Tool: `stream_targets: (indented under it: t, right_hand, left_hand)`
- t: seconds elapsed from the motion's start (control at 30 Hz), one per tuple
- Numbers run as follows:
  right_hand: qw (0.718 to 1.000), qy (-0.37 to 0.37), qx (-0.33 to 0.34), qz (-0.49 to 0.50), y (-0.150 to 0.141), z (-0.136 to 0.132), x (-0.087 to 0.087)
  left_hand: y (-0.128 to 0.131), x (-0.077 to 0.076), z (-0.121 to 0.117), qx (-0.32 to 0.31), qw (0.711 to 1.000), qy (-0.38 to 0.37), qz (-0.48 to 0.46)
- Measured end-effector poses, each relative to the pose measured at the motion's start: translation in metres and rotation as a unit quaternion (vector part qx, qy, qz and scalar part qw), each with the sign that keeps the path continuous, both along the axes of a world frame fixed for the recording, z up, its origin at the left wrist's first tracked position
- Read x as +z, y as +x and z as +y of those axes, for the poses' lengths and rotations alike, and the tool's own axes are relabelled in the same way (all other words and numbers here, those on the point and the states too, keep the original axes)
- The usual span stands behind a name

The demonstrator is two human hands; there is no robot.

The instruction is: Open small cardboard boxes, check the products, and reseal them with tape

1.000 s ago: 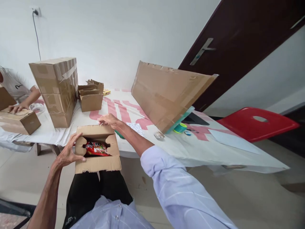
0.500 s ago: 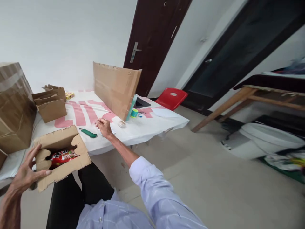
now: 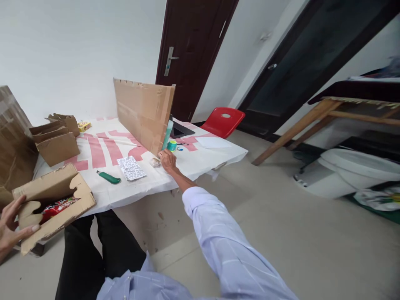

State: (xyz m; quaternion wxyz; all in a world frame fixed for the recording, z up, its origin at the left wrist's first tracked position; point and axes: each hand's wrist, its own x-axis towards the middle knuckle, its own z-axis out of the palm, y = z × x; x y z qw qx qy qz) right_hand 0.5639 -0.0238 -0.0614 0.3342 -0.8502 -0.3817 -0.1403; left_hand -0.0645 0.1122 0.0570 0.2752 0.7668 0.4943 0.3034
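My left hand [image 3: 11, 227] grips the left side of an open cardboard box [image 3: 84, 193], thumb on the near flap and fingers over the far side. Inside the box lies a red printed packet [image 3: 59, 207]. My right hand [image 3: 168, 161] is at the low near corner of a standing cardboard panel [image 3: 142, 112], its fingers curled together; whatever they hold is hidden. Just left of it sits a small clear-wrapped item [image 3: 155, 162]. A patterned white sheet or packet [image 3: 131, 168] and a green box cutter [image 3: 108, 177] lie on the table between my hands.
Small open cardboard boxes [image 3: 58, 146] and a yellow packet [image 3: 84, 126] stand toward the wall. A teal tape roll [image 3: 171, 145], a dark tablet-like object [image 3: 183, 129] and white paper [image 3: 213, 142] lie right of the panel. A red chair [image 3: 223, 123] adjoins the table [image 3: 231, 155].
My right hand has moved right, from over the patterned sheet to the panel's corner, uncovering the sheet. My left hand and box have shifted left in view as the camera turned.
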Motion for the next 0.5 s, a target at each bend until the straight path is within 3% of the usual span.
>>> stream_targets:
  t: [0.23,0.37,0.5]
  right_hand:
    - [0.999,-0.041,0.012,-0.015,0.007,0.013,-0.026]
    - [0.999,-0.007,0.020,0.023,0.001,0.011,-0.030]
    - [0.994,0.054,0.002,0.095,0.003,0.009,-0.024]
  left_hand:
    - [-0.001,0.002,0.002,0.021,0.999,-0.006,0.037]
    - [0.001,0.004,0.003,0.019,0.999,0.000,0.038]
    - [0.012,0.013,0.001,0.014,0.999,0.014,0.045]
